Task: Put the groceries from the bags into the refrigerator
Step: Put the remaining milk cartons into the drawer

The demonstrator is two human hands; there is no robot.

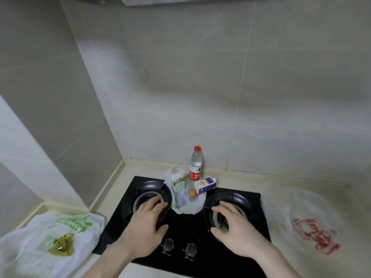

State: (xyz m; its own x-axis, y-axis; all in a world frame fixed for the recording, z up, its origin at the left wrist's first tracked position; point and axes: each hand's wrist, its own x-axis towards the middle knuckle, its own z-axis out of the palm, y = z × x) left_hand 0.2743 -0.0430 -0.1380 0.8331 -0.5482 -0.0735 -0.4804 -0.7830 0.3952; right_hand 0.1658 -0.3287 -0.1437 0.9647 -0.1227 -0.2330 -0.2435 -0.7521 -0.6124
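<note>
Nearest us, our 2 hands reach out over the black stove (186,227). Our left hand (145,227) hangs above the left burner (147,197) with fingers spread and relaxed, holding nothing. Our right hand (236,231) hovers over the right burner (228,209), fingers loosely bent and parted, also holding nothing.

Just past the fingertips, between the 2 burners, a clear plastic bag (188,205) lies open. On it sit a brown egg (192,193) and a small milk carton (206,185) lying on its side; a green and white carton (177,180) stands inside the bag's left part. A water bottle (195,163) with a red cap stands upright behind them.

2 knobs (179,246) sit at the stove's front edge. On the counter (251,179), a white bag with green print (46,237) lies at the left, something gold on it, and a clear bag with red print (305,223) lies at the right.
</note>
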